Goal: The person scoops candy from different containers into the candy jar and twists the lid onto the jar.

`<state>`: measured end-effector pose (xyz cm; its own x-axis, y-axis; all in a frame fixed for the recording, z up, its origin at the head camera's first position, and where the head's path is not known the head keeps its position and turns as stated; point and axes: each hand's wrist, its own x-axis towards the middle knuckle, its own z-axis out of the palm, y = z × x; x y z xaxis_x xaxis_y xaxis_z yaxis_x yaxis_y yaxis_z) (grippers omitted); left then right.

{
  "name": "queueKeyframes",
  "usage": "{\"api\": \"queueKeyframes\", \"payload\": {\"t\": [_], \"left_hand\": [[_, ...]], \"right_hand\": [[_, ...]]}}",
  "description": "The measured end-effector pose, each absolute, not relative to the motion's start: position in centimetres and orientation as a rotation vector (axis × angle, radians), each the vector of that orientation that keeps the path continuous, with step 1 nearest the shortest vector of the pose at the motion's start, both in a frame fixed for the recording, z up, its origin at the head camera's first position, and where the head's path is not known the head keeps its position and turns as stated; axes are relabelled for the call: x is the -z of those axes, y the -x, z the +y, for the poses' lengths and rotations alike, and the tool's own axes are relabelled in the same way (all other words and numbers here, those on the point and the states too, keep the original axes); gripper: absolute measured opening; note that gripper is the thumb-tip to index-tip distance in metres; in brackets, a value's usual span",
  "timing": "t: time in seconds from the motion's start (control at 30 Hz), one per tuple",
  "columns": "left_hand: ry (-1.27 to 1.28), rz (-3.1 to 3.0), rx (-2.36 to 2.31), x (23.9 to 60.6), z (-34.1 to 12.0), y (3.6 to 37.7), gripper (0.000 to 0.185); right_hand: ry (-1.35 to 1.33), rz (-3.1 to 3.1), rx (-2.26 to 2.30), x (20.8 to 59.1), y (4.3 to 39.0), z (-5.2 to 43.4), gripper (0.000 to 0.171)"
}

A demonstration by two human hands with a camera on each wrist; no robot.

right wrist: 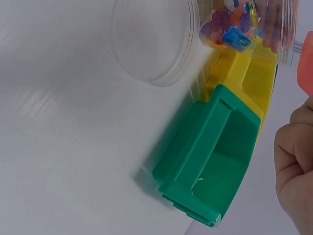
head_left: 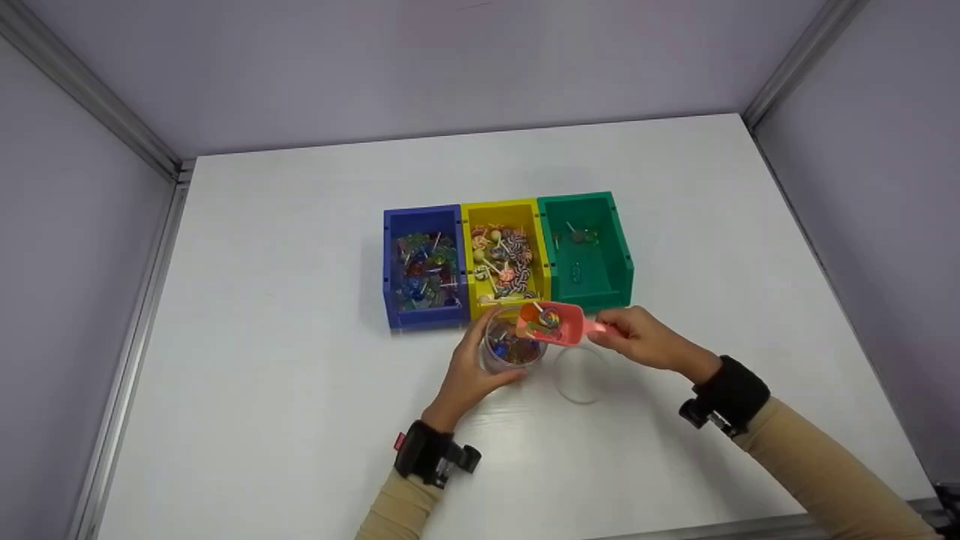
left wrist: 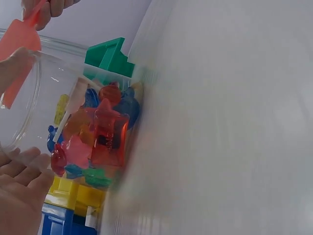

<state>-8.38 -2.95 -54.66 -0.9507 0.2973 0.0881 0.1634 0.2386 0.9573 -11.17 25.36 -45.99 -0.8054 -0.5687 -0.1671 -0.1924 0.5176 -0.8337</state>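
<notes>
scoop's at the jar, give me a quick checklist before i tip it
1. Jar steadied: ok, the left grip is curled round it.
2. Scoop held: ok, by the right grip.
3. Scoop above the opening: ok, its front end overlaps the jar's mouth in the head view.
4. Lid off: ok, it lies on the table beside the jar.
5. Room inside: ok, clear space shows between the candies and the rim.
6. Swirl lollipop sure to drop in cleanly: cannot tell.
</notes>
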Motion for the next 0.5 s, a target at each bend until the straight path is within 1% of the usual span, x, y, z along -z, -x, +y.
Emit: {"api": "queueKeyframes", "payload": {"t": [0.27,0.4,0.5], "left_hand": [[-0.434,2.407,-1.796,55.0,-3.0,8.3,0.094],[-0.428,2.401,-1.797,54.9,-3.0,8.3,0.093],[-0.415,2.395,-1.801,54.9,-3.0,8.3,0.093]], "right_hand": [[0.616,2.356,1.098,44.9,11.1,24.7,0.022],[0.653,2.404,1.054,44.0,11.0,24.2,0.022],[0.670,2.427,1.045,43.3,10.9,23.7,0.028]]}}
